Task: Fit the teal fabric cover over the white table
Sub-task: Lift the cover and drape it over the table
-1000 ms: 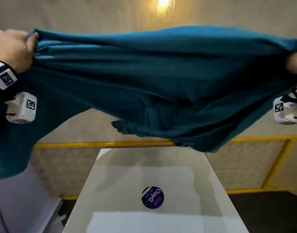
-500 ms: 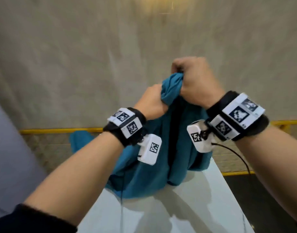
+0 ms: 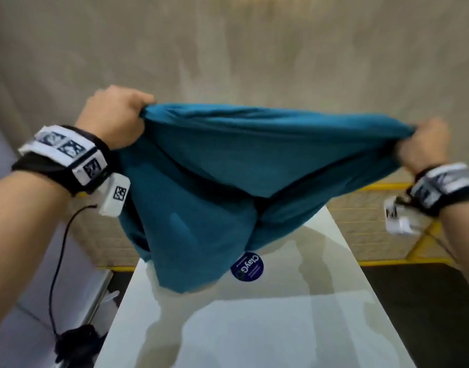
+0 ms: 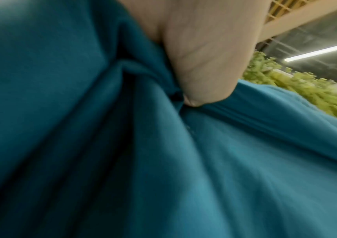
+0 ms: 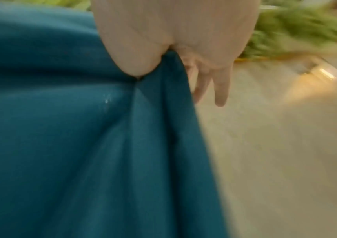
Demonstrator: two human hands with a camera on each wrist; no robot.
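The teal fabric cover (image 3: pixel 228 166) hangs in the air above the far end of the white table (image 3: pixel 254 328). My left hand (image 3: pixel 114 118) grips its upper edge at the left; my right hand (image 3: pixel 421 144) grips the same edge at the right, so the cloth is stretched between them. Its lower folds sag onto the tabletop beside a round dark blue sticker (image 3: pixel 247 266). The left wrist view is nearly filled with teal cover (image 4: pixel 122 145) bunched under my thumb (image 4: pixel 206 64). In the right wrist view, the cover (image 5: pixel 82 128) is pinched at my palm while two fingers (image 5: pixel 220 90) hang free.
A yellow rail (image 3: pixel 381 185) with mesh panels runs behind the table, with a beige wall (image 3: pixel 228 49) beyond. A black cable (image 3: pixel 58 261) drops from my left wrist to a dark object (image 3: pixel 79 343) on the floor left of the table. A grey surface (image 3: pixel 29 301) stands at the left.
Half a second ago both hands were together, clutching the bunched cover. They have since moved apart, spreading the cloth wide over the table's far end.
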